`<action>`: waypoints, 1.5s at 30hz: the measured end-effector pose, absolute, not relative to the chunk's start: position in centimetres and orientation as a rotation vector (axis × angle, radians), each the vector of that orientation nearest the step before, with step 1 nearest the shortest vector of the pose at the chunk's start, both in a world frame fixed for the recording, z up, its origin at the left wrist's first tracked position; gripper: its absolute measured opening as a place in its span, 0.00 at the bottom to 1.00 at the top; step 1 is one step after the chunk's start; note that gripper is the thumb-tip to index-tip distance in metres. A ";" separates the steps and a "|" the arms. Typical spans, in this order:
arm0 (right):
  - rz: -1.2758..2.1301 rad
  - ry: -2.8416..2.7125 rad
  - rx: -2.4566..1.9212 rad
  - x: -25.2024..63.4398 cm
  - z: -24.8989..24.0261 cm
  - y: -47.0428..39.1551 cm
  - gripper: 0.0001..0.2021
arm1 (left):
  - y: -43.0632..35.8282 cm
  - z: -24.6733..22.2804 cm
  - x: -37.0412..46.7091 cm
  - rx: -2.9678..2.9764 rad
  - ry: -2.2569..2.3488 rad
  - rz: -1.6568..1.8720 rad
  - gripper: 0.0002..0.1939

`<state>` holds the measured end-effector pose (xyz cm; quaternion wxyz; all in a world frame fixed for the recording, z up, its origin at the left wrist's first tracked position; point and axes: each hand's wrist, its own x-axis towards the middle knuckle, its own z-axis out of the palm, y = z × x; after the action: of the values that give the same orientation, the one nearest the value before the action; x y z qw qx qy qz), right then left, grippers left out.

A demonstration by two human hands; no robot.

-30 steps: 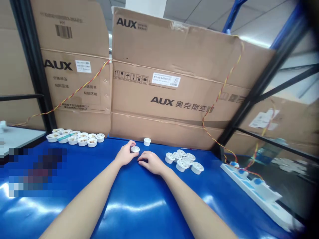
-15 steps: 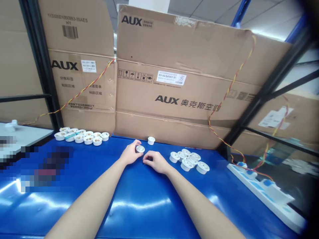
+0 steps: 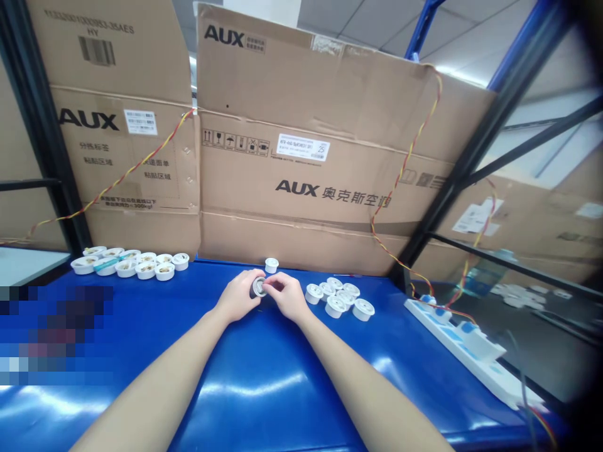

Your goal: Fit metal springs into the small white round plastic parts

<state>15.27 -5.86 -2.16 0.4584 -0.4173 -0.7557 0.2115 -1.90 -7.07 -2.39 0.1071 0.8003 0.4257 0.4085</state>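
Observation:
My left hand [image 3: 239,296] is closed round a small round white cup [image 3: 259,287], which is tilted toward me, its round top showing and its near left side in shadow. My right hand [image 3: 286,296] reaches in from the right, thumb and finger pinched together at the cup's top edge. Whatever sits between those fingertips is too small to make out. Just behind my hands, another white cup [image 3: 271,265] stands upright by the cardboard. Several similar white cups [image 3: 335,306] are grouped to the right of my right hand.
On the far left stand rows of white cups [image 3: 146,270] with brownish contents, a teal strip lying across some. Cardboard boxes [image 3: 301,207] wall off the back of the blue table [image 3: 254,389]. A white power strip [image 3: 466,351] with plugs runs along the right edge, near twisted cables.
My right hand has come to the cup, its fingertips now at the top edge. In my left hand the cup has tilted toward me. The whole view has shifted slightly.

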 end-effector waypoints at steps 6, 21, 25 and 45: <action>0.597 -1.857 -1.010 15.4 -2.1 -5.7 0.06 | -7.2 -2.4 -2.0 2.360 1.245 1.185 0.21; 1.052 -1.710 -0.921 15.2 -2.6 -5.7 0.20 | -7.3 -2.2 -1.8 2.453 1.163 1.218 0.21; 0.596 -1.894 -0.979 14.8 -1.9 -6.6 0.24 | -7.2 -2.2 -1.9 2.430 1.164 1.288 0.20; -0.206 -2.090 -1.947 21.5 0.0 -5.0 0.13 | -5.5 -4.1 -3.0 2.199 1.480 1.223 0.18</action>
<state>21.47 -4.97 -0.01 0.1383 -0.6733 -0.7228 -0.0713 -3.04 -5.54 -4.12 0.1110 0.7486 0.5037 0.4165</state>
